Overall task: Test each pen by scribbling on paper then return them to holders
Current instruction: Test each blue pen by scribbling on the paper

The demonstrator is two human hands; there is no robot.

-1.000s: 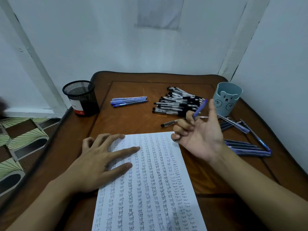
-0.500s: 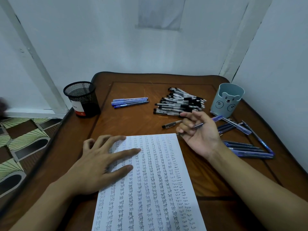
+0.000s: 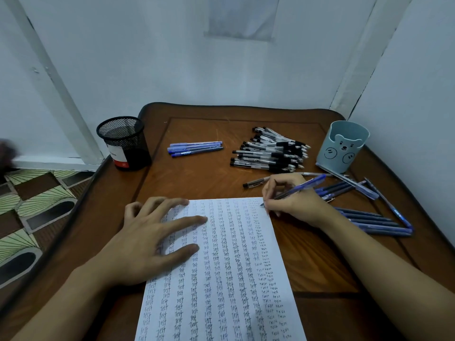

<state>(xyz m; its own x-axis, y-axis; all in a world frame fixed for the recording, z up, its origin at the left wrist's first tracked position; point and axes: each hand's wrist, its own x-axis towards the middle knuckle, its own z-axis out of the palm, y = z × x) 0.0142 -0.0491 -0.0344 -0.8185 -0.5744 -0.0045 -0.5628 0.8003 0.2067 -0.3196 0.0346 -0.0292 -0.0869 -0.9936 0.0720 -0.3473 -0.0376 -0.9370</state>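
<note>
The right hand [image 3: 293, 203] is pinching the pen [image 3: 301, 187], tip pointing eight o'clock onto the paper [image 3: 221, 267] at its far-right corner, while the left hand [image 3: 147, 239], fingers [image 3: 187, 221] spread, is pinning it.

A dark wooden table [image 3: 197, 185] with a raised rim carries a sheet of paper [image 3: 221, 279] at its near edge, filled with columns of the word "test". A black mesh holder [image 3: 124, 143] stands at the far left and a pale blue bear-faced holder [image 3: 342, 148] at the far right. Between them lie a small row of blue pens [image 3: 195, 148] and a heap of black-capped clear pens [image 3: 270, 151]. One loose black pen [image 3: 256, 182] lies just beyond the sheet. More dark blue pens [image 3: 369, 221] lie scattered along the right side.
</note>
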